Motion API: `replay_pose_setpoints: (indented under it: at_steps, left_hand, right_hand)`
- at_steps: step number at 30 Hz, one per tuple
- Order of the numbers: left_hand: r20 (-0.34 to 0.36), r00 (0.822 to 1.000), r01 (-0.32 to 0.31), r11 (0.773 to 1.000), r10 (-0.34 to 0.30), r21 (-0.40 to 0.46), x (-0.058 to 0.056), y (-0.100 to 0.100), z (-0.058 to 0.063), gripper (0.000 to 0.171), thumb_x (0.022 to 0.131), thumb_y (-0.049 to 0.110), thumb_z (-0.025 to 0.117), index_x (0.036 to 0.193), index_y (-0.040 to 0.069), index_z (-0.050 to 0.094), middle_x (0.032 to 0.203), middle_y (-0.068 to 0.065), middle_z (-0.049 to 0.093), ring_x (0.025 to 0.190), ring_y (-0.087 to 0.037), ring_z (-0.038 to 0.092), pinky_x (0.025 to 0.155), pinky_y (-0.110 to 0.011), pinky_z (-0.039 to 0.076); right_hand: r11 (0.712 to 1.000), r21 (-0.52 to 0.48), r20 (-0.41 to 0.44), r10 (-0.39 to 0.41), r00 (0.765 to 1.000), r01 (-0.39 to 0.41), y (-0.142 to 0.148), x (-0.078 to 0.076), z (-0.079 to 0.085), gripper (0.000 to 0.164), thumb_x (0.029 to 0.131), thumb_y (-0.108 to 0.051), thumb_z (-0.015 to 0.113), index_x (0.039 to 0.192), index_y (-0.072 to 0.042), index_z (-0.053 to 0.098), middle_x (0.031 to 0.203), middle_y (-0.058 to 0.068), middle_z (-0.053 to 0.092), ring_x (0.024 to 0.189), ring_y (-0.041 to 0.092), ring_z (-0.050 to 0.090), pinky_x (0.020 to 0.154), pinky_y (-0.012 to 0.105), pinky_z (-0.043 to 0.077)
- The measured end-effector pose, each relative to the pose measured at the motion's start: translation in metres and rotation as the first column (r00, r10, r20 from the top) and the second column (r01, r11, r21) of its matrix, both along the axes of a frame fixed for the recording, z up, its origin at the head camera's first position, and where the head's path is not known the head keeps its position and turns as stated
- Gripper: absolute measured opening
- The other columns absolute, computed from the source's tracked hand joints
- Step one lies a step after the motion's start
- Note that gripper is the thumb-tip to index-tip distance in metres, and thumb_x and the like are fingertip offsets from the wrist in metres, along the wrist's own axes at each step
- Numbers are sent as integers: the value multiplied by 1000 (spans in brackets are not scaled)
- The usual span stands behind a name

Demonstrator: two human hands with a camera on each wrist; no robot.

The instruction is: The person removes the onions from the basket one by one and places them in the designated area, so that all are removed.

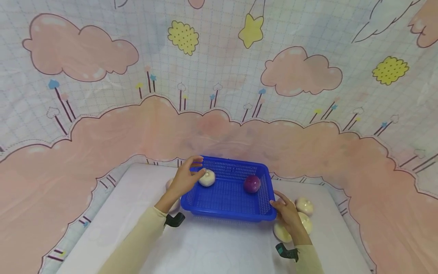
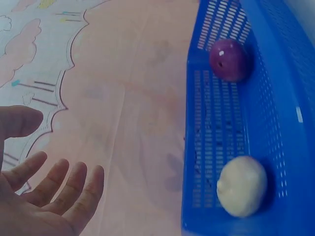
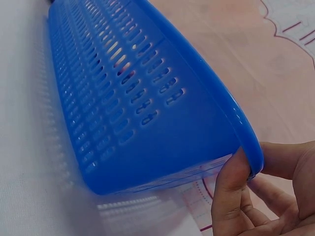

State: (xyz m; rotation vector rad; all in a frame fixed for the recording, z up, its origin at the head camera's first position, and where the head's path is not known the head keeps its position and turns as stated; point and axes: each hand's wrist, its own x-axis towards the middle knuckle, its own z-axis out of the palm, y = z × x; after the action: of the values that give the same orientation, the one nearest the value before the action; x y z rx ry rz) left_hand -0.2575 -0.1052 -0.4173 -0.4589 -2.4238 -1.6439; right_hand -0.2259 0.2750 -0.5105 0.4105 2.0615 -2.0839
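Note:
A blue plastic basket stands in the middle of the white table, with slotted walls. Inside it, a white onion lies toward the left end and a purple onion toward the right end. My left hand hovers at the basket's left end, overlapping the white onion in the head view; the left wrist view shows its fingers spread and holding nothing. At the other end, my right hand pinches the basket's rim between thumb and fingers, seen close up in the right wrist view.
Several pale onions lie on the table beside and under my right hand. More pale round things sit left of the basket, partly hidden by my left arm. A patterned cloth hangs behind the white table.

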Motion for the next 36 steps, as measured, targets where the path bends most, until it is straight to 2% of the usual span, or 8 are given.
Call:
replay_pose_setpoints:
  at_steps: [2, 8, 12, 21, 24, 28, 31, 36]
  left_hand:
    - [26, 1000, 9, 1000, -9, 9, -4, 8, 2, 45, 93, 12, 65, 135, 2, 50, 134, -18, 57, 125, -37, 56, 95, -45, 54]
    - [83, 996, 20, 1000, -21, 4, -15, 30, 2, 45, 94, 18, 66, 135, 8, 51, 134, -14, 58, 125, -31, 57, 99, -44, 52]
    - [115, 993, 13, 1000, -10, -19, -22, 44, -1, 45, 94, 21, 66, 136, 12, 51, 134, -10, 59, 124, -30, 59, 98, -46, 52]
    - [170, 984, 51, 999, -48, -13, -36, 80, -12, 45, 94, 22, 66, 135, 12, 51, 134, -9, 59, 122, -29, 61, 87, -42, 57]
    - [210, 975, 68, 998, -69, 9, -41, 90, -18, 47, 94, 21, 66, 137, 10, 50, 135, -11, 58, 122, -29, 60, 88, -42, 57]
    - [294, 949, 92, 992, -112, 80, -49, 101, -27, 51, 94, 20, 66, 140, 7, 47, 137, -16, 56, 123, -31, 60, 91, -41, 55]
    - [344, 931, 83, 990, -118, 114, -55, 108, -34, 52, 93, 18, 65, 140, 5, 46, 137, -19, 55, 118, -33, 61, 90, -38, 56]
    - [397, 912, 75, 992, -108, 97, -62, 119, -45, 52, 95, 19, 64, 141, 5, 46, 138, -20, 54, 115, -38, 62, 88, -39, 56]
  right_hand:
    - [1000, -1, -3, 7, 1000, -7, 0, 0, 0, 58, 97, -12, 58, 151, -17, 37, 92, -3, 59, 72, 8, 60, 61, 21, 51]
    - [1000, -19, -22, 10, 1000, -10, 0, 1, -1, 59, 96, -9, 58, 151, -14, 37, 79, -6, 61, 68, 8, 61, 61, 22, 52]
    - [1000, -19, -30, 20, 999, -20, -2, 2, -1, 59, 96, -8, 59, 150, -13, 37, 79, -6, 62, 70, 8, 62, 62, 22, 54]
    - [1000, 0, -17, 3, 1000, -3, -1, 2, 1, 59, 95, -11, 60, 150, -14, 38, 85, -4, 63, 74, 10, 63, 64, 23, 54]
    - [1000, 1, -14, 6, 1000, -6, 0, 2, 1, 59, 96, -12, 60, 150, -15, 38, 86, -4, 64, 75, 10, 63, 65, 23, 54]
    - [1000, 1, -21, -1, 1000, 1, 0, 1, -1, 58, 95, -11, 61, 149, -15, 39, 86, -4, 65, 75, 10, 64, 65, 24, 55]
    - [1000, 1, -23, -3, 1000, 3, -1, 0, -1, 58, 95, -11, 61, 149, -15, 40, 85, -3, 66, 74, 10, 64, 66, 24, 56]
    - [1000, 9, -25, -5, 1000, 5, -1, 0, -2, 58, 95, -10, 61, 149, -15, 41, 87, -3, 66, 76, 10, 65, 67, 24, 56]
